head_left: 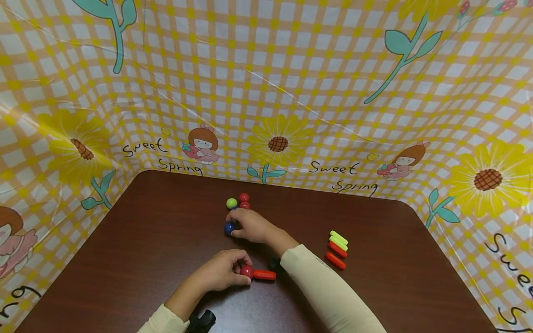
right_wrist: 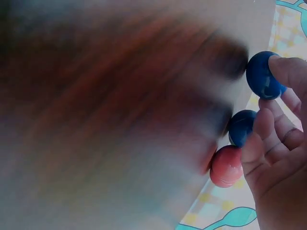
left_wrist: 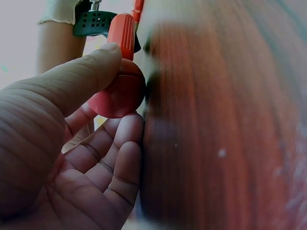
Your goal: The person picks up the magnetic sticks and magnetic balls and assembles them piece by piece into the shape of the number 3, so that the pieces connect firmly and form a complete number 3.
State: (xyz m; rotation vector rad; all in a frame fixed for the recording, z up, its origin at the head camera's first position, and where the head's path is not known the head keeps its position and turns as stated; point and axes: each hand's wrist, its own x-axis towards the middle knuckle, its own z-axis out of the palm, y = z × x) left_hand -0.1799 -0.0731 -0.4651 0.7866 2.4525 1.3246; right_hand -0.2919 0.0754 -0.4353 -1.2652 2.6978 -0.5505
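Observation:
My left hand (head_left: pixel 220 272) grips a glossy red ball (head_left: pixel 247 271), low over the table. In the left wrist view the thumb lies along the side of the red ball (left_wrist: pixel 117 96), with a ridged red stick (left_wrist: pixel 121 36) meeting its far side. Seen from the head, this red stick (head_left: pixel 265 275) points right. Farther back, my right hand (head_left: pixel 253 226) pinches a dark blue ball (head_left: pixel 229 228) between thumb and fingers. Close by its other fingers sit a second blue ball (right_wrist: pixel 242 127) and a red ball (right_wrist: pixel 225 166), both partly hidden.
Behind the right hand are a green ball (head_left: pixel 231 203) and two red balls (head_left: pixel 244 197). To the right lie yellow sticks (head_left: pixel 339 237) and red sticks (head_left: pixel 335 260). A checked cloth (head_left: pixel 283 92) walls the brown table (head_left: pixel 158 217). The right forearm crosses the table's middle.

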